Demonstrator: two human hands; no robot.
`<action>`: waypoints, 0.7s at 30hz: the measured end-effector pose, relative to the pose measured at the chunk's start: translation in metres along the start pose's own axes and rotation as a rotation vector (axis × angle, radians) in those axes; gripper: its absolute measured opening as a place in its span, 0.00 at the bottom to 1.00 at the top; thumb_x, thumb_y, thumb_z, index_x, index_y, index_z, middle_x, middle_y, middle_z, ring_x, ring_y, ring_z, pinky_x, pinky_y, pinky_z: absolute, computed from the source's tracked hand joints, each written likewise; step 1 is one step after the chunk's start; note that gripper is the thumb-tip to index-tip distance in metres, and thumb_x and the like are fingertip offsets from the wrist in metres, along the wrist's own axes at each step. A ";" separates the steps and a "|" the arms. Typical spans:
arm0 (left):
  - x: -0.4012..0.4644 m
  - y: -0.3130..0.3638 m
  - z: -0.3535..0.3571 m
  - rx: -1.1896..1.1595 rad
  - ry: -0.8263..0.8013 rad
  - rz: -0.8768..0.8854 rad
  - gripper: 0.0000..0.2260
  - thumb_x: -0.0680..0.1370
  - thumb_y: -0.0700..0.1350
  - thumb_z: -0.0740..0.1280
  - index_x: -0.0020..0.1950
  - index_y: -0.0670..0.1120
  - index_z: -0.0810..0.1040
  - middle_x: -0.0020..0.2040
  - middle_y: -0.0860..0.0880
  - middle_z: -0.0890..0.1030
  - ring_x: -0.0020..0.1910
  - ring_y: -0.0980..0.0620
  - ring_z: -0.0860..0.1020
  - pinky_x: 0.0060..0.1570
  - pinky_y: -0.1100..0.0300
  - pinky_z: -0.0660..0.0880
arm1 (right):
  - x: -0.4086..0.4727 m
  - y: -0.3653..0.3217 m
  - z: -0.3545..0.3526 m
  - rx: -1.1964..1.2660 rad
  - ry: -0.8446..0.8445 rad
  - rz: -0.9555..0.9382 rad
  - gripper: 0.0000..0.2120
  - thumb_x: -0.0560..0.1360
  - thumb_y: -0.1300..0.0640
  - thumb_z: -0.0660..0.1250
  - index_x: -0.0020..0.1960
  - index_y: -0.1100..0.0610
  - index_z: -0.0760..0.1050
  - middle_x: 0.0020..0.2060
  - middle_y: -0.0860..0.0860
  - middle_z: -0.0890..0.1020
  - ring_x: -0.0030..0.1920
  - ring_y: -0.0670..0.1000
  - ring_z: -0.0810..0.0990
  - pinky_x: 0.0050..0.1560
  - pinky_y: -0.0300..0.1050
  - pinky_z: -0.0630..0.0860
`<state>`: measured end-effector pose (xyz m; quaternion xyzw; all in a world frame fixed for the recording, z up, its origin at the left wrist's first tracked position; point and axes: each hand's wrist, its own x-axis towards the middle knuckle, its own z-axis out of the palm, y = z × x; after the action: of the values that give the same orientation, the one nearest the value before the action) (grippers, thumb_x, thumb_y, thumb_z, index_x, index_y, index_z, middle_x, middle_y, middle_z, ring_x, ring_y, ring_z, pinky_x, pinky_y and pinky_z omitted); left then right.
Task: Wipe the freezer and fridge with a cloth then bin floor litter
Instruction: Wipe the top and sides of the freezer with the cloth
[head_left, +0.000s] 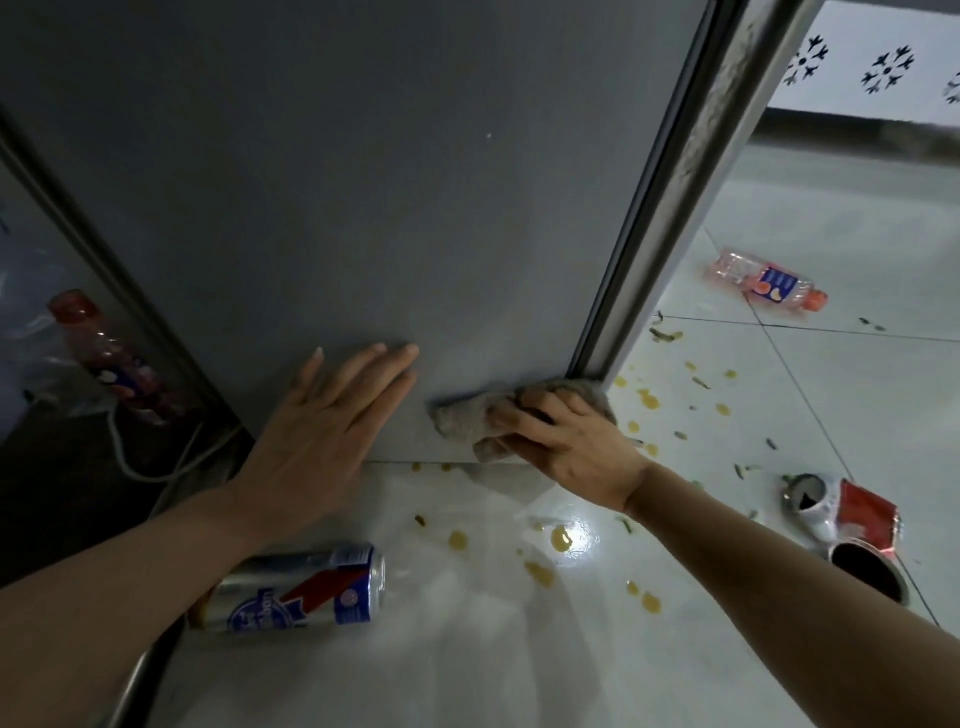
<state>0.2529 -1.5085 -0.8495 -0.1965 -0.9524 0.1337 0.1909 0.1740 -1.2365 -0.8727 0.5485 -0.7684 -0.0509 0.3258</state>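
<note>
Gripping a crumpled grey cloth (470, 418), right hand (574, 447); left hand (317, 431) flat, fingers spread.

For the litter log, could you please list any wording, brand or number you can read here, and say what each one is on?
Blue and silver can lying on the floor: a ribbon logo with lettering, too blurred to read.
Plastic bottle on the tiles: blue label, print too small to read.
Crushed red can: no legible text.
Bottle on the left: label blurred, unreadable.
Nothing can be quoted with confidence.

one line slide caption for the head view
Right hand presses a grey cloth to the fridge panel's lower corner, left hand flat beside it.
</note>
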 end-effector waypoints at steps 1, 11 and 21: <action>0.000 -0.004 0.001 0.003 0.006 0.015 0.35 0.66 0.33 0.60 0.74 0.42 0.60 0.76 0.46 0.57 0.73 0.45 0.59 0.67 0.40 0.55 | 0.008 0.005 -0.008 -0.001 0.062 0.023 0.11 0.78 0.60 0.62 0.55 0.56 0.81 0.62 0.51 0.71 0.56 0.56 0.69 0.49 0.50 0.70; -0.024 -0.028 0.027 0.042 0.009 0.044 0.38 0.63 0.32 0.63 0.74 0.42 0.59 0.75 0.46 0.58 0.73 0.47 0.58 0.69 0.42 0.50 | 0.021 -0.011 0.027 -0.056 0.165 0.015 0.13 0.76 0.62 0.62 0.58 0.54 0.78 0.62 0.50 0.69 0.56 0.57 0.69 0.49 0.48 0.65; -0.051 -0.052 0.029 -0.013 -0.049 -0.015 0.39 0.62 0.33 0.69 0.72 0.42 0.62 0.75 0.45 0.60 0.71 0.46 0.61 0.67 0.40 0.55 | 0.062 -0.034 0.021 -0.027 0.151 0.064 0.13 0.80 0.61 0.58 0.61 0.55 0.76 0.62 0.51 0.75 0.55 0.57 0.70 0.48 0.49 0.65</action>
<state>0.2675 -1.5811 -0.8741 -0.1875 -0.9591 0.1306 0.1670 0.1780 -1.3100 -0.8763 0.5214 -0.7580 -0.0095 0.3917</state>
